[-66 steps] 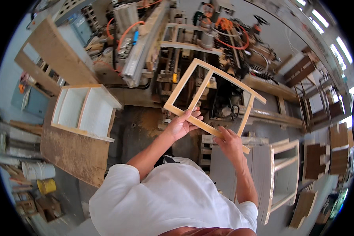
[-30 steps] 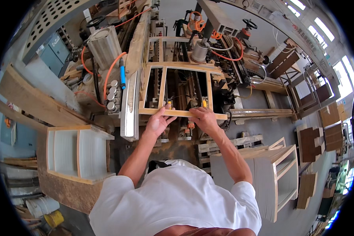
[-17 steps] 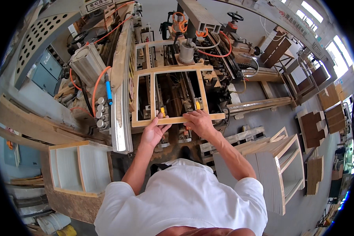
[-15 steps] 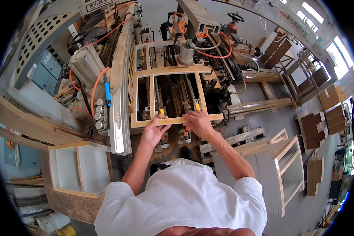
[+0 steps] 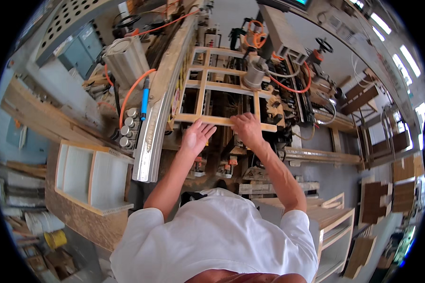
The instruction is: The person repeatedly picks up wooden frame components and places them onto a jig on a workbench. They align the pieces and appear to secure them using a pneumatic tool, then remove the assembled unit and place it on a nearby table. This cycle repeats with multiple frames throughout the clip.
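A pale wooden frame [image 5: 222,121] with several crossbars lies in the machine, its near rail toward me. My right hand [image 5: 246,129] has its fingers bent over that near rail, right of the middle. At the left part of the rail, my left hand [image 5: 196,137] is turned palm up, fingers stretched out and the tips at the rail's underside. A metal press cylinder [image 5: 255,73] stands over the right side of the frame. Below the near rail, orange-topped clamps [image 5: 233,161] show.
A long metal-edged beam [image 5: 151,141] runs along the left, with a blue pen-like object [image 5: 145,101] and silver knobs [image 5: 130,127]. A white-panelled wooden cabinet box [image 5: 92,179] sits at the left; another wooden carcass [image 5: 335,231] stands at the right. Orange hoses [image 5: 123,101] loop beside the beam.
The wooden frame has slid away from me, deeper under the press cylinder. Both hands have gone forward with it, and my left fingers have straightened. The view has shifted too.
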`<action>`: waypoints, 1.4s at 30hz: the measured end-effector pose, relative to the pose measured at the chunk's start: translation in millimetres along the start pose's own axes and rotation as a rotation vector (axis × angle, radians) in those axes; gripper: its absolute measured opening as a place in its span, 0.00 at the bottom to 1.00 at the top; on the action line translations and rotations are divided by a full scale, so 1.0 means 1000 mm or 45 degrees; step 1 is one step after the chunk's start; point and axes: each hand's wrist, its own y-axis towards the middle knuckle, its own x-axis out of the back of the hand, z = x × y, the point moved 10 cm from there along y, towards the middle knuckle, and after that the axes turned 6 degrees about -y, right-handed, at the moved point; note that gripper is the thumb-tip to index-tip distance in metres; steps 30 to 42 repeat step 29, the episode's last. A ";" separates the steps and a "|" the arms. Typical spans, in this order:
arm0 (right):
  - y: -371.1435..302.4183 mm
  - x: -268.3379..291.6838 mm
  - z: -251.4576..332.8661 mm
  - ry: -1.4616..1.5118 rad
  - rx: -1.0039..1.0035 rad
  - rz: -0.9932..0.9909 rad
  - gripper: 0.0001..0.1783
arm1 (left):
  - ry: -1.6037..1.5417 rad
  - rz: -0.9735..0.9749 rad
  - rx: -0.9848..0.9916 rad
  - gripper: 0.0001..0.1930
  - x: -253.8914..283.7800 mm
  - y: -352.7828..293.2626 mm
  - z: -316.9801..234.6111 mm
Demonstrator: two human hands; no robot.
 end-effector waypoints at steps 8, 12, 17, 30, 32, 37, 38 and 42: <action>0.116 -0.058 -0.049 -0.612 0.338 0.198 0.09 | 0.187 0.041 0.020 0.19 -0.022 -0.014 0.016; 0.138 -0.076 -0.071 -0.676 0.377 0.238 0.07 | 0.251 -0.013 0.113 0.18 -0.021 -0.018 0.047; 0.140 -0.082 -0.079 -0.537 0.349 0.251 0.04 | 0.268 -0.009 0.151 0.21 -0.023 0.029 0.066; 0.146 -0.103 -0.081 -0.547 0.322 0.330 0.08 | -0.242 0.070 -0.311 0.43 -0.046 0.183 0.025; 0.146 -0.103 -0.081 -0.547 0.322 0.330 0.08 | -0.242 0.070 -0.311 0.43 -0.046 0.183 0.025; 0.146 -0.103 -0.081 -0.547 0.322 0.330 0.08 | -0.242 0.070 -0.311 0.43 -0.046 0.183 0.025; 0.146 -0.103 -0.081 -0.547 0.322 0.330 0.08 | -0.242 0.070 -0.311 0.43 -0.046 0.183 0.025; 0.146 -0.103 -0.081 -0.547 0.322 0.330 0.08 | -0.242 0.070 -0.311 0.43 -0.046 0.183 0.025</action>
